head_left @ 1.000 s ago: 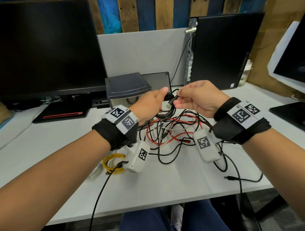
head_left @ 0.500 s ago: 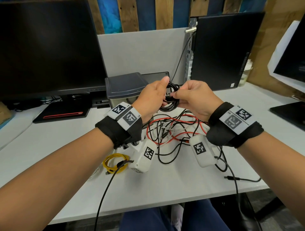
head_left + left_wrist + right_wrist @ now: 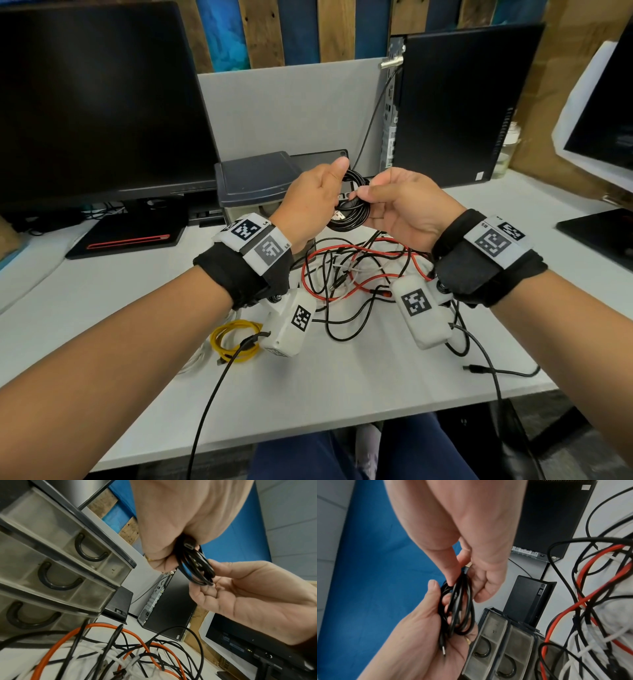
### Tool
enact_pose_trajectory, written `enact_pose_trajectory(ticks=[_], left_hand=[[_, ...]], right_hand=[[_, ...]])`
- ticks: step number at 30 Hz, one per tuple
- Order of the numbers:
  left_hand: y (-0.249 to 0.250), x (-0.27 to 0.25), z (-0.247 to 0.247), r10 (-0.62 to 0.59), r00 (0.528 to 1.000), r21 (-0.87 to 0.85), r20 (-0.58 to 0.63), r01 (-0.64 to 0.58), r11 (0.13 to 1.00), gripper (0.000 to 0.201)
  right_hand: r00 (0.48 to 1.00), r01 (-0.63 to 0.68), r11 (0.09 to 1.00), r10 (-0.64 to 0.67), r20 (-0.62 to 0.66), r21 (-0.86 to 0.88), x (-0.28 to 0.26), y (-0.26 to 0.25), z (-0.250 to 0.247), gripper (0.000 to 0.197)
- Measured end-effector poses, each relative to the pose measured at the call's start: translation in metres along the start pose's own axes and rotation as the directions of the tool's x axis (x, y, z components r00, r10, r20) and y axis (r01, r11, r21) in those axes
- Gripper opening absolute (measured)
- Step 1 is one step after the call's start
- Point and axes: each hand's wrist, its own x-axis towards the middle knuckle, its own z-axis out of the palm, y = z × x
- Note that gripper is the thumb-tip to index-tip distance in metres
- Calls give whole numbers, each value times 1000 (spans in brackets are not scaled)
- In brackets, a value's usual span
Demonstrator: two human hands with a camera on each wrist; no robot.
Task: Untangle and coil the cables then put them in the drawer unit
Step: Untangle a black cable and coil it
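Observation:
A small coil of black cable (image 3: 354, 219) hangs in the air between both hands, in front of the grey drawer unit (image 3: 255, 181). My left hand (image 3: 334, 200) grips the coil's left side with the thumb up. My right hand (image 3: 364, 197) pinches its upper right side. The right wrist view shows the coil (image 3: 459, 608) lying in the left palm (image 3: 419, 635), with a plug end hanging loose. In the left wrist view the coil (image 3: 197, 568) is just right of the drawer unit (image 3: 54, 563), whose drawers are shut. Below lies a tangle of red, black and white cables (image 3: 359, 274).
A coiled yellow cable (image 3: 234, 339) lies at the front left of the white table (image 3: 342, 394). A monitor (image 3: 102, 102) stands at the back left and a black computer tower (image 3: 455, 102) at the back right. One black cable (image 3: 507, 371) trails over the table's front right.
Both hands have risen and drawn together in front of the drawer unit. The cable end that the right hand held is now gathered into the coil.

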Motion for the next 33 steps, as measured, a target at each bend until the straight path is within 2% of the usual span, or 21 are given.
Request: enact_pose_trajectory(ticks=[7,13,18,20,24,29,33], left_hand=[[-1,-2,-3,96,995,193,21,-98,976,40],[-6,0,-4,143,989,275,30,-146,950,39],[-9,0,-5,159,985,273,59,-169,947,41],[-7,1,-4,157,987,274,46,-164,948,43],[-2,3,-3,160,987,309,30,-161,937,44],[-3,7,-7,141,990,301,-3,-134,944,48],[-2,7,-7,97,995,188,-11,-93,978,51]], right_hand=[[997,55,998,-54,-59,27,0,2,2,18],[1000,-4,999,5,-24,46,3,1,0,13],[994,-62,988,73,76,-139,1,-7,-3,25],[996,-50,976,66,67,-212,0,-7,-2,25],[999,-14,967,25,41,-253,-1,-5,1,18],[980,51,939,18,197,-340,-3,-4,-3,33],[993,99,901,-60,105,-421,0,-4,-1,23]])
